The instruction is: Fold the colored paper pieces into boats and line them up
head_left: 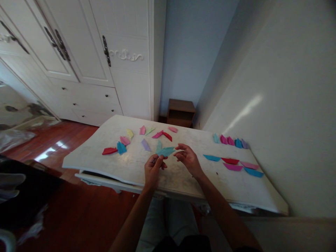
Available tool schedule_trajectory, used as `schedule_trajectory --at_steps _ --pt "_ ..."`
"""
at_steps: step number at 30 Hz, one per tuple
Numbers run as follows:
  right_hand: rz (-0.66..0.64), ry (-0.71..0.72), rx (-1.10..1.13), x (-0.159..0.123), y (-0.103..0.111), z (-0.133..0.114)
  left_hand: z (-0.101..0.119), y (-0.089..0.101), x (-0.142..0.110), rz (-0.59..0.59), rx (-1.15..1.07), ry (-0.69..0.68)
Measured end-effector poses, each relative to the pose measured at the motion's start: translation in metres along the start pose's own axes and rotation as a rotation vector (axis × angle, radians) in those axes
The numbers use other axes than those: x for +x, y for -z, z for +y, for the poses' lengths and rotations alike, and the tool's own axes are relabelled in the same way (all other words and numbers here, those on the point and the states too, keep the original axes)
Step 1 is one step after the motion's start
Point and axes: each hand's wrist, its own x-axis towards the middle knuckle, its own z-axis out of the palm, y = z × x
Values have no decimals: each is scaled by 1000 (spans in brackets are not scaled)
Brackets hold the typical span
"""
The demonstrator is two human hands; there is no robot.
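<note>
My left hand point(155, 166) pinches a light teal folded paper piece point(166, 151) by its lower left edge, above the front half of the white table. The piece is long and pointed, with layered folds. At its right tip is my right hand point(188, 158), its fingers curved and apart; whether a fingertip touches the paper I cannot tell. Behind the held piece lies a pale teal folded paper point(159, 145), partly covered by it. A lilac folded paper point(146, 144) rests just left of that.
Several folded papers lie scattered on the table point(89, 154) at left, among them a red one point(109, 151) and a blue one point(121, 148). At right are boat-shaped papers point(230, 161) in rows, with upright pieces point(230, 140) lined up behind. A wall point(288, 122) borders the right side.
</note>
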Motion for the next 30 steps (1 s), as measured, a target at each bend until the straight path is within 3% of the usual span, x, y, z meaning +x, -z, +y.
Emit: schedule_trajectory --at_steps 4,7,14,20,23,25,27,30 --pt "-41 -181 144 -2 -12 -2 2 -2 -1 -38 44 36" --pt "-68 -192 146 -2 -19 -7 1 -3 -3 -92 87 62" --pt "58 -223 144 -1 -21 -9 -1 -2 -4 -174 156 21" --pt "23 -198 77 -1 -12 -16 1 0 -5 -209 277 -38" --pt "33 -154 26 0 11 -26 0 2 -4 -213 331 -66" --pt "74 -124 -19 0 37 -34 -1 2 -3 -217 355 -73" --pt "150 -98 -89 1 75 -42 0 3 -2 -230 387 -77" --pt "292 -99 -292 0 150 -52 1 4 -2 -246 448 -81"
